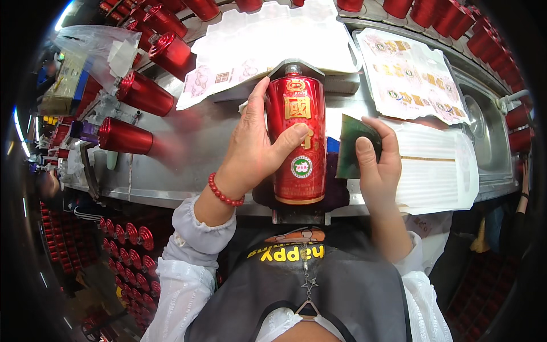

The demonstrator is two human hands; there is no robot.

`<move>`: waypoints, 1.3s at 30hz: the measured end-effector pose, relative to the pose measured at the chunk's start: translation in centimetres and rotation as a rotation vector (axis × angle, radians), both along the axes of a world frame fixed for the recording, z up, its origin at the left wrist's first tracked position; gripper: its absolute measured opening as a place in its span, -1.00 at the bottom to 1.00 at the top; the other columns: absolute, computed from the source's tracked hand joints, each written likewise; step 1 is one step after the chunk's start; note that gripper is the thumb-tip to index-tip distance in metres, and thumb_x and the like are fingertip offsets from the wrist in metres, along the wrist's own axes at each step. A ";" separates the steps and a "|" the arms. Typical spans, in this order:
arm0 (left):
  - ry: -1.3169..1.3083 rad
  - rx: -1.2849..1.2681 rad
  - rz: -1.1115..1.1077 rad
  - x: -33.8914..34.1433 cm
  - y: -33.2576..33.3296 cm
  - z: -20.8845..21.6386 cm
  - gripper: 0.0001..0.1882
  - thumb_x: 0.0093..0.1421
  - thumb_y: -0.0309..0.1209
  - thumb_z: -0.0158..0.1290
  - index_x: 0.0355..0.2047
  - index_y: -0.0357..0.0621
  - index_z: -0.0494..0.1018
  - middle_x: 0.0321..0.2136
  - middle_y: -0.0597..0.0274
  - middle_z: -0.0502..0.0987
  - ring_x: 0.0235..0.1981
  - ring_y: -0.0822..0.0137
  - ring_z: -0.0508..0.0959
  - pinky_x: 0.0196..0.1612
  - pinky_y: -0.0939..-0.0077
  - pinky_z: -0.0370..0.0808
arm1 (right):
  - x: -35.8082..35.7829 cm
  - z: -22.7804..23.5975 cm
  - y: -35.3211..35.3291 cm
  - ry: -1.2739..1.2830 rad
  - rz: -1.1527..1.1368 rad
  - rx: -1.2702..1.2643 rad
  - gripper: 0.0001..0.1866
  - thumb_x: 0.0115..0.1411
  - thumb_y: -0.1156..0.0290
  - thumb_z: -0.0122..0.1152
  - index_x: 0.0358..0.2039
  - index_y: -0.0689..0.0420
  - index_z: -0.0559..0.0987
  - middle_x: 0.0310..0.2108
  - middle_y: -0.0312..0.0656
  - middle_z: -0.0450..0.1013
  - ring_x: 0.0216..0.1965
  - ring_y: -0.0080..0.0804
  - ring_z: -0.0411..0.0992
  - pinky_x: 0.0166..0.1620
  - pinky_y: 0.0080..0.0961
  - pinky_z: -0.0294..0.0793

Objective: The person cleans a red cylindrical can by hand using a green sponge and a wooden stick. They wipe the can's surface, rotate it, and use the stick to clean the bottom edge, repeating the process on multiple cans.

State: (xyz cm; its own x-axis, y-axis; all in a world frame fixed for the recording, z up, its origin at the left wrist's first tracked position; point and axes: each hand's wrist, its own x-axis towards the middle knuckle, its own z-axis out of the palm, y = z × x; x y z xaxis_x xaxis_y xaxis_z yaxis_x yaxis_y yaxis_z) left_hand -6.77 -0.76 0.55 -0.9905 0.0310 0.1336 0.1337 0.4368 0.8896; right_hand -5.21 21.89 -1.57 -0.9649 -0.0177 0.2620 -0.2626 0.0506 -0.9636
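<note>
A shiny red bottle (298,142) with gold characters and a round green-and-white label lies in front of me, its neck pointing away. My left hand (250,134), with a red bead bracelet at the wrist, grips it from the left, the thumb across its front. Under the bottle is a dark cloth-like pad (337,196), partly hidden. Just right of the bottle and apart from it, my right hand (379,162) pinches a flat dark green scraper (353,148) between thumb and fingers.
White label sheets (273,40) lie beyond the bottle; a printed decal sheet (407,77) and a white backing sheet (436,165) lie right. A metal sink (484,128) is far right. Several red bottles (145,94) stand left on the metal worktop (188,176); more line the back.
</note>
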 end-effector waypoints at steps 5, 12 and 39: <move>0.020 -0.007 0.002 0.0 -0.1 0.2 0.02 0.21 0.06 0.25 0.39 -0.38 0.04 0.16 -0.38 0.39 0.18 -0.13 0.46 0.25 0.14 0.37 | -0.9 0.5 -0.3 0.488 0.133 0.540 -0.30 0.07 0.81 0.15 0.27 0.09 0.50 0.24 0.13 0.36 0.13 0.04 0.45 0.14 -0.23 0.52; -0.024 0.105 0.018 -1.5 -0.7 -0.2 -0.19 0.34 0.07 0.12 0.28 -0.39 0.21 -0.04 -0.24 0.58 -0.04 0.02 0.63 0.06 0.26 0.50 | -1.4 -0.2 -1.1 0.498 0.183 0.566 -0.24 0.04 0.79 0.15 0.30 0.04 0.48 0.23 0.13 0.34 0.11 0.07 0.43 0.17 -0.18 0.48; 0.779 -0.416 -0.342 -2.4 -3.0 0.9 -0.44 0.36 -0.02 0.07 0.24 -0.07 0.48 -0.05 0.07 0.64 -0.38 0.13 0.58 -0.30 0.29 0.50 | -2.1 0.9 -0.9 0.412 0.245 0.660 -0.15 0.03 0.73 0.20 0.37 -0.11 0.40 0.18 0.12 0.32 0.07 0.11 0.43 0.12 -0.15 0.49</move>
State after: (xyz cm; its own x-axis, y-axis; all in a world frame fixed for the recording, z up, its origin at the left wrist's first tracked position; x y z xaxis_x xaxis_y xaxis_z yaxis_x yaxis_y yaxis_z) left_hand -9.18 -3.72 1.49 -0.5555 0.4971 0.6666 0.8038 0.5263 0.2773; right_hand -7.31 20.95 -0.71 -0.7419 -0.4903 0.4573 -0.6669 0.4691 -0.5790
